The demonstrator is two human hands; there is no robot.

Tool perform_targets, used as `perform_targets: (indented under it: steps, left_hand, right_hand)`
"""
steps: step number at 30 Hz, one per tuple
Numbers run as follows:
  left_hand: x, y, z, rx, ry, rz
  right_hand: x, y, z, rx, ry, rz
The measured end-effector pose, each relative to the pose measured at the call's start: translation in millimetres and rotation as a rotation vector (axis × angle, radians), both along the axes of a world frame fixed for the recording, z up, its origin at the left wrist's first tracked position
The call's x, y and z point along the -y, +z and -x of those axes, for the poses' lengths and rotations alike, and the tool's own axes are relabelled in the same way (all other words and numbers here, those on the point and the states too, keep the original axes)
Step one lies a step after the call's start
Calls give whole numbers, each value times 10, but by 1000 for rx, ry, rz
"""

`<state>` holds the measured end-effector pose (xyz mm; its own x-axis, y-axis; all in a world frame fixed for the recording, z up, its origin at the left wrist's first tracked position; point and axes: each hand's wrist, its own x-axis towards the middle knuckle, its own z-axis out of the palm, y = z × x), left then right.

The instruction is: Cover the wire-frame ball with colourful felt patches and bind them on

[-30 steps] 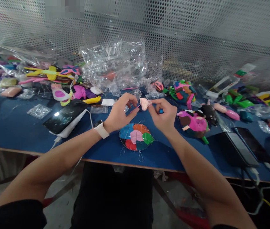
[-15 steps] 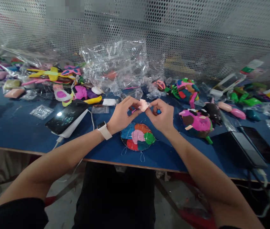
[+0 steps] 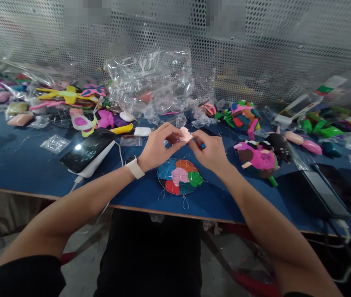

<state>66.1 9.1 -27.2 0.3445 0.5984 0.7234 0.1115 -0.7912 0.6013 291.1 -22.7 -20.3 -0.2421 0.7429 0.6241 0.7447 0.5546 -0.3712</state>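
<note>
Between my two hands, above the blue table, is a small pale pink lump of modelling clay (image 3: 186, 135). My left hand (image 3: 163, 146), with a white-strapped watch (image 3: 135, 168) at its wrist, pinches the lump's left side between thumb and fingers. On the right side of the lump, the fingertips of my right hand (image 3: 210, 149) are closed on it. Just below them lies a leaf-shaped wire frame (image 3: 180, 176) filled with patches of blue, orange, pink, green, red and teal clay. Thin wire loops stick out from its lower edge.
A phone (image 3: 88, 150) on a white stand is at left, beside a yellow cutter (image 3: 122, 129). Crumpled clear plastic bags (image 3: 153, 82) lie along the perforated metal screen. To the right are a magenta clay animal (image 3: 257, 156), a multicoloured clay figure (image 3: 244, 115) and a black device (image 3: 321, 194).
My fingers have shifted slightly on the clay, and the lump now looks flatter and tilted. The leaf-shaped frame lies in the same place on the table.
</note>
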Motion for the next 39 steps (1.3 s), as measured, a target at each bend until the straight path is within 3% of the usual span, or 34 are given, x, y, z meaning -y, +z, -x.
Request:
perform_targets:
  steps: [4,9,14,27,39]
  left_hand:
    - [-55,-8,36,-38,4,-52]
    - [-114,-21,65,-68,10,-74]
    - [-129,-31,73,-127,47,-233]
    - [-116,-41,43,-282,362,-412]
    - [-121,-15,11,-365,232,-362]
  right_hand:
    - [29,-4,-5,99,75,66]
    - [45,-14,22,184,74,60]
    - [13,-18,-19,271,72,17]
    - [63,-51,167,311,68,-8]
    - [9,-3,134,402,85,-30]
